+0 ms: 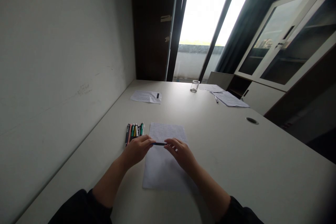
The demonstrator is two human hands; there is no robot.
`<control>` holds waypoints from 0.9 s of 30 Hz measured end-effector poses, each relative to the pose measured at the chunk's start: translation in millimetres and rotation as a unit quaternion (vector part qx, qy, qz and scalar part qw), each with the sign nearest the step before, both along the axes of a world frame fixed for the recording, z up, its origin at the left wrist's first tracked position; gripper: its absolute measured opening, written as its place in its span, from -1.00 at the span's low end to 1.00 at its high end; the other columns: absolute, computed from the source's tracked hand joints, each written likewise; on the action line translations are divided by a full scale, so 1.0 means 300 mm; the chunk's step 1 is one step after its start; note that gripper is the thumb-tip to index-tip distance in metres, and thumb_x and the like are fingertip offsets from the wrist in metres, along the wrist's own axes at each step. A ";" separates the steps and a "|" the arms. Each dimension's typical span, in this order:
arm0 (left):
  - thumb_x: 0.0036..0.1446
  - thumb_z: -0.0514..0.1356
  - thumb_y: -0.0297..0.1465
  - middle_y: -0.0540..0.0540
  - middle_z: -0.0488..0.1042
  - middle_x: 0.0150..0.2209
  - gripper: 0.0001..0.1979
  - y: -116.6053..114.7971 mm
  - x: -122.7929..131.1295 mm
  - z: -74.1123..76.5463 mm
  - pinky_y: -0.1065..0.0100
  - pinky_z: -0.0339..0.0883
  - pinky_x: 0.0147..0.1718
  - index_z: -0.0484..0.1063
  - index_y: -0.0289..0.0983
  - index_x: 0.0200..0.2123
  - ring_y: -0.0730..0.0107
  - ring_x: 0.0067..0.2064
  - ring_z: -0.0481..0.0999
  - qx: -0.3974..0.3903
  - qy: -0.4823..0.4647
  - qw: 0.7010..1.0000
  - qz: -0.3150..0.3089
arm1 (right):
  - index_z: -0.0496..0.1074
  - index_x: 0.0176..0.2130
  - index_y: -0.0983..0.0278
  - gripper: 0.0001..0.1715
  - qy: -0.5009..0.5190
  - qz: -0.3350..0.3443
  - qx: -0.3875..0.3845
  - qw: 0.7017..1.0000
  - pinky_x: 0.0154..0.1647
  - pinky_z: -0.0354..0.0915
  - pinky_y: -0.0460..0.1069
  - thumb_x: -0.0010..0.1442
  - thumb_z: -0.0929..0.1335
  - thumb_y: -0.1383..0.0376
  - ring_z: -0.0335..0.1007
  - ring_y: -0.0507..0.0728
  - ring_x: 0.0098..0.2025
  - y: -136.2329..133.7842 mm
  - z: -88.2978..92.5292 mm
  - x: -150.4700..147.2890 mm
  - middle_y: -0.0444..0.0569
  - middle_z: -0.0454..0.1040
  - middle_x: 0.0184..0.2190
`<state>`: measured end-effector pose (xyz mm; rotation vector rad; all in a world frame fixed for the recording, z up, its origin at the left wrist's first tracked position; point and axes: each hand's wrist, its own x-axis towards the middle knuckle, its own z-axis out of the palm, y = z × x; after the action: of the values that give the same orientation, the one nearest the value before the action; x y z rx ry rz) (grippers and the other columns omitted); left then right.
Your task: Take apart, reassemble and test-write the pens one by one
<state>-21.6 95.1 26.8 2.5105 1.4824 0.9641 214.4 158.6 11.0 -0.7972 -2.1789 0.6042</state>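
A dark pen lies level between my two hands, above a sheet of paper whose upper part is lined with writing. The fingers of my left hand close on one end of it. My right hand pinches the other end between thumb and fingers. Just beyond my left hand is a row of several pens in black, red, green, yellow and white; the hand hides their lower ends.
A glass jar stands near the table's far edge. Stacked papers with a pen lie at the right, another sheet at the far left. The wall borders the left side. A cable hole is at right.
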 end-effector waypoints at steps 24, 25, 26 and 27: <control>0.33 0.10 -0.49 -0.08 0.51 -0.13 -0.79 0.001 0.004 0.002 0.30 0.45 -0.15 0.42 -0.19 -0.02 0.34 -0.13 0.54 -0.003 0.000 1.000 -0.001 | 0.50 -0.21 0.19 -0.86 -0.009 -0.004 0.015 1.000 -0.30 0.39 -0.04 0.32 0.35 0.21 0.46 0.09 -0.36 0.002 -0.002 -0.001 -0.06 0.53 -0.34; 0.33 0.10 -0.49 -0.08 0.51 -0.13 -0.79 0.001 0.004 0.003 0.30 0.45 -0.15 0.41 -0.19 -0.02 0.34 -0.13 0.54 -0.003 0.001 1.000 -0.002 | 0.50 -0.22 0.19 -0.85 -0.019 -0.008 0.020 1.000 -0.29 0.37 -0.03 0.32 0.34 0.21 0.46 0.09 -0.36 0.001 0.000 -0.001 -0.06 0.53 -0.35; 0.34 0.09 -0.49 -0.08 0.51 -0.13 -0.79 0.002 0.004 0.003 0.30 0.45 -0.15 0.41 -0.19 -0.02 0.34 -0.13 0.54 -0.004 0.002 1.000 -0.003 | 0.50 -0.24 0.20 -0.84 -0.029 -0.011 0.025 0.999 -0.29 0.36 -0.03 0.33 0.34 0.21 0.45 0.10 -0.35 0.001 0.002 0.000 -0.06 0.53 -0.35; 0.34 0.09 -0.49 -0.08 0.51 -0.13 -0.79 0.002 0.004 0.003 0.30 0.45 -0.16 0.41 -0.19 -0.02 0.34 -0.13 0.54 -0.005 0.003 1.000 -0.003 | 0.50 -0.25 0.20 -0.83 -0.039 -0.011 0.029 0.999 -0.28 0.35 -0.02 0.34 0.33 0.21 0.45 0.11 -0.34 0.000 0.003 0.001 -0.06 0.53 -0.35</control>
<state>-20.3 95.7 27.5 2.5124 1.4776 0.9465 214.7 158.8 12.0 -0.8256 -2.2439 0.5034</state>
